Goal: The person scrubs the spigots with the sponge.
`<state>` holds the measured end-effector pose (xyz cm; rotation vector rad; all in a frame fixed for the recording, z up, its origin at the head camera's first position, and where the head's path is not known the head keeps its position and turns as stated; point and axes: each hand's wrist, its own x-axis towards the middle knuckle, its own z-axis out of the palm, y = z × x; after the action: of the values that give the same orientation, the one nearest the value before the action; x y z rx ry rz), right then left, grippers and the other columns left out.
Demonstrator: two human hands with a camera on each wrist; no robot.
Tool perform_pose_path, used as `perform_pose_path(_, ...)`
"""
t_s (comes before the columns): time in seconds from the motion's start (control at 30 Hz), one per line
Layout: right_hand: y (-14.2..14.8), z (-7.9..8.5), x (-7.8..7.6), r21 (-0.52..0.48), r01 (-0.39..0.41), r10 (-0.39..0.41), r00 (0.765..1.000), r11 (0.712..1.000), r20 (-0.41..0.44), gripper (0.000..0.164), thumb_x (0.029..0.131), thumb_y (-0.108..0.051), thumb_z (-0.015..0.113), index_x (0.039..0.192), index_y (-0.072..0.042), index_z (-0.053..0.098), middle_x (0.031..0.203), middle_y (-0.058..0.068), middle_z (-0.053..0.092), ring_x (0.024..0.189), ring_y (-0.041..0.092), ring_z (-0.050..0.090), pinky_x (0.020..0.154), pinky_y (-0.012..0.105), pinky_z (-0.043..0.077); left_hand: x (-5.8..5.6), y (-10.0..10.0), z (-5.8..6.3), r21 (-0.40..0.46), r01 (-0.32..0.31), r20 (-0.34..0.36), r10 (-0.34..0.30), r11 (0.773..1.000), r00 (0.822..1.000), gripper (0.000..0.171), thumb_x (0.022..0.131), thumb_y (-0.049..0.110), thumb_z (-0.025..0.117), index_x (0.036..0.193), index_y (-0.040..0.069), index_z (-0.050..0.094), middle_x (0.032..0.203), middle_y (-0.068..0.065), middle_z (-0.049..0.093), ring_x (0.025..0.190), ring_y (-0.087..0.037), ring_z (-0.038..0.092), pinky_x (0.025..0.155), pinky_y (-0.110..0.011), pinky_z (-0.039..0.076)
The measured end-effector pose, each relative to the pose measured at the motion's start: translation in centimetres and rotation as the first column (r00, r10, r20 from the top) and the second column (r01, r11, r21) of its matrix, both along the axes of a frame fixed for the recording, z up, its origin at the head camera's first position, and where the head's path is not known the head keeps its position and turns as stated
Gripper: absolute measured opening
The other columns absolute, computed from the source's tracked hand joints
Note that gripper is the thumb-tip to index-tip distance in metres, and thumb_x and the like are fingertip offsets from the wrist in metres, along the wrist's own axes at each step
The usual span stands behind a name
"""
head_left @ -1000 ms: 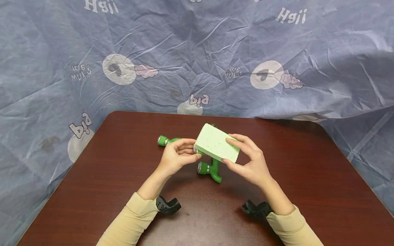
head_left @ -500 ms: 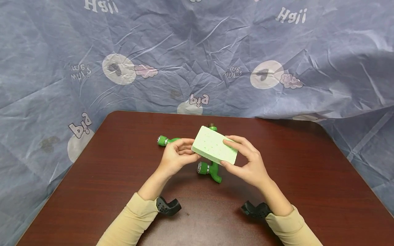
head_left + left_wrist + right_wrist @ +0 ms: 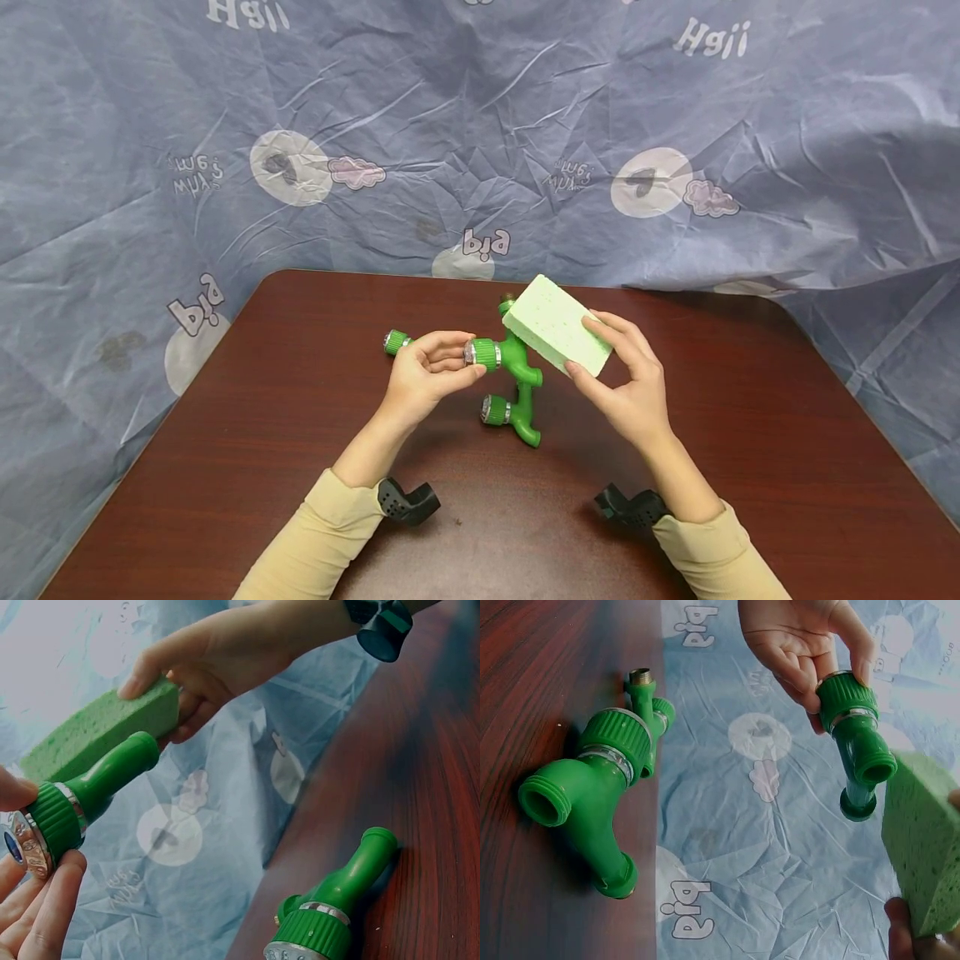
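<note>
My left hand (image 3: 422, 375) grips a green plastic faucet (image 3: 516, 358) by its ribbed knob, holding it up above the table. A pale green sponge (image 3: 558, 321) is pinched between thumb and fingers of my right hand (image 3: 633, 383). The sponge sits just right of the raised faucet, tilted, and covers part of its upper body in the head view. Whether the two touch, I cannot tell. In the right wrist view the faucet's spout opening (image 3: 875, 769) lies close to the sponge's edge (image 3: 922, 840).
A second green faucet (image 3: 525, 417) lies on the brown table (image 3: 225, 467) below the raised one. Another faucet (image 3: 395, 342) lies farther back, mostly hidden behind my left hand. A patterned blue-grey cloth (image 3: 480, 150) hangs behind the table. Each wrist wears a black camera mount (image 3: 408, 502).
The sponge shifted slightly left and down over the faucet, then moved up and right with my right hand, uncovering most of the faucet. My left hand has stayed nearly in place.
</note>
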<state>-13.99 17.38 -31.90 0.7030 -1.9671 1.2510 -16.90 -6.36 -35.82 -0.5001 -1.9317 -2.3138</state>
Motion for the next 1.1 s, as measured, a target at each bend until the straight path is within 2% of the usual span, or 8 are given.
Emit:
perform_pose_path(0.23, -0.6, -0.3, 0.2, 0.089, -0.17, 0.172, 0.985, 0.981, -0.021, 0.046, 0.062, 0.01, 0.071, 0.107, 0.013, 0.06, 0.111, 0.032, 0.054, 0.106, 0.025, 0.054, 0.088, 0.02, 0.043, 0.0, 0.2, -0.1, 0.047, 0.035, 0.01, -0.035, 0.998, 0.999, 0.041, 0.07, -0.009, 0.073, 0.109, -0.011, 0.061, 0.09, -0.009, 0.069, 0.075, -0.015, 0.067, 0.069, -0.027, 0.056)
perform_pose_path(0.37, -0.9, -0.4, 0.1, 0.125, -0.215, 0.223, 0.974, 0.969, -0.048, 0.043, 0.071, 0.0, 0.075, 0.109, 0.012, 0.06, 0.113, 0.033, 0.053, 0.106, 0.029, 0.054, 0.087, 0.02, 0.043, 0.0, 0.3, -0.2, 0.04, 0.057, 0.011, -0.057, 0.998, 0.998, 0.042, 0.069, -0.01, 0.073, 0.109, -0.011, 0.06, 0.091, -0.01, 0.069, 0.077, -0.015, 0.068, 0.07, -0.03, 0.057)
perform_pose_path(0.47, -0.9, -0.3, 0.1, 0.134, -0.173, 0.184, 0.98, 0.976, -0.078, 0.044, 0.07, 0.0, 0.075, 0.109, 0.012, 0.06, 0.113, 0.032, 0.054, 0.105, 0.032, 0.054, 0.087, 0.018, 0.043, 0.2, 0.4, -0.2, 0.012, 0.055, 0.017, -0.055, 0.998, 0.998, 0.043, 0.068, -0.009, 0.074, 0.109, -0.01, 0.06, 0.092, -0.012, 0.069, 0.078, -0.015, 0.068, 0.07, -0.03, 0.057)
perform_pose_path(0.63, -0.6, 0.0, 0.0, 0.104, 0.0, 0.012, 0.994, 0.995, -0.106, 0.051, 0.059, 0.013, 0.074, 0.108, 0.012, 0.062, 0.112, 0.031, 0.055, 0.101, 0.04, 0.053, 0.088, 0.016, 0.04, 0.1, 0.4, -0.1, -0.014, 0.019, 0.011, -0.019, 1.0, 1.0, 0.042, 0.068, -0.006, 0.076, 0.108, -0.008, 0.062, 0.092, -0.013, 0.069, 0.076, -0.014, 0.068, 0.069, -0.027, 0.056)
perform_pose_path(0.73, -0.2, 0.2, -0.1, 0.053, 0.096, -0.092, 0.992, 0.994, -0.086, 0.049, 0.06, 0.015, 0.074, 0.108, 0.012, 0.062, 0.113, 0.032, 0.055, 0.102, 0.042, 0.052, 0.088, 0.016, 0.039, 0.0, 0.2, -0.1, 0.012, -0.006, 0.007, 0.006, 1.0, 1.0, 0.041, 0.068, -0.006, 0.076, 0.107, -0.008, 0.063, 0.09, -0.011, 0.069, 0.074, -0.015, 0.067, 0.067, -0.025, 0.056)
perform_pose_path(0.83, 0.1, 0.1, -0.3, 0.012, 0.153, -0.152, 0.987, 0.988, -0.049, 0.047, 0.062, 0.014, 0.074, 0.108, 0.012, 0.062, 0.113, 0.031, 0.056, 0.104, 0.042, 0.052, 0.088, 0.017, 0.038, -0.1, 0.1, 0.0, 0.046, -0.021, 0.0, 0.021, 0.999, 1.0, 0.04, 0.069, -0.007, 0.075, 0.107, -0.009, 0.062, 0.089, -0.009, 0.069, 0.075, -0.019, 0.067, 0.066, -0.025, 0.056)
perform_pose_path(0.93, 0.3, 0.1, -0.3, 0.023, 0.142, -0.142, 0.99, 0.99, -0.016, 0.046, 0.064, 0.012, 0.075, 0.108, 0.012, 0.062, 0.113, 0.03, 0.056, 0.105, 0.037, 0.052, 0.088, 0.018, 0.038, -0.1, 0.0, 0.1, 0.067, -0.032, -0.008, 0.033, 0.997, 0.999, 0.04, 0.069, -0.008, 0.074, 0.107, -0.01, 0.062, 0.089, -0.008, 0.069, 0.076, -0.019, 0.067, 0.066, -0.024, 0.056)
perform_pose_path(1.1, 0.5, -0.1, -0.3, 0.091, 0.007, -0.005, 1.0, 0.996, -0.026, 0.045, 0.061, 0.011, 0.074, 0.105, 0.011, 0.063, 0.11, 0.028, 0.057, 0.104, 0.027, 0.054, 0.087, 0.018, 0.041, -0.3, -0.1, 0.0, 0.079, -0.077, -0.023, 0.079, 0.994, 0.997, 0.038, 0.07, -0.01, 0.073, 0.106, -0.01, 0.062, 0.09, -0.006, 0.069, 0.075, -0.014, 0.067, 0.067, -0.023, 0.055)
